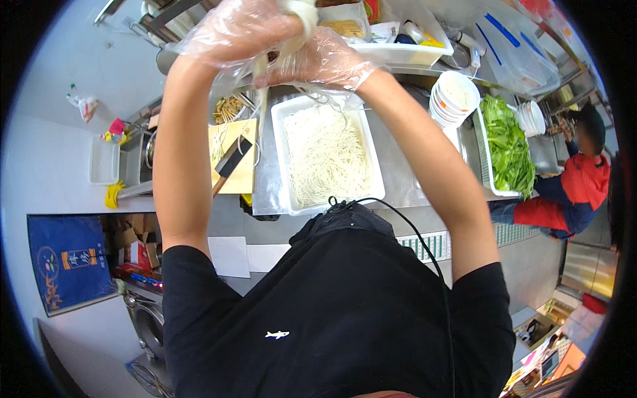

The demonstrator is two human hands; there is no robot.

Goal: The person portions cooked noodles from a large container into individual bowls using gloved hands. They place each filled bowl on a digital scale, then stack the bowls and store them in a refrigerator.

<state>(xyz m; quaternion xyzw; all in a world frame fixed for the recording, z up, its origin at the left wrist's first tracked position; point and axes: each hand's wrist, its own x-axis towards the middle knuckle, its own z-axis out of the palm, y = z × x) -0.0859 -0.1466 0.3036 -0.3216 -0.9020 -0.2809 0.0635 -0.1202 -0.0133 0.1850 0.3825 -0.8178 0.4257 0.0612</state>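
Observation:
Both my hands are raised over the counter in loose clear plastic gloves. My left hand [245, 33], closed, grips a bundle of pale white noodles [302, 18] near the top edge. Just below and to its right, my right hand [322, 63] curls its fingers around the same bundle; the glove's plastic hides part of the grip. A few strands dangle from between the hands toward the counter. Beneath them stands a white rectangular tray [281, 159] with a thick layer of thin white noodles [328, 156] in it.
Left of the tray, a cleaver [233, 157] lies on a wooden cutting board [244, 182]. To the right are stacked white tubs [456, 96] and a basket [486, 156] of leafy greens [507, 146]. Beyond it, a person in red and navy [584, 182] stands by the counter.

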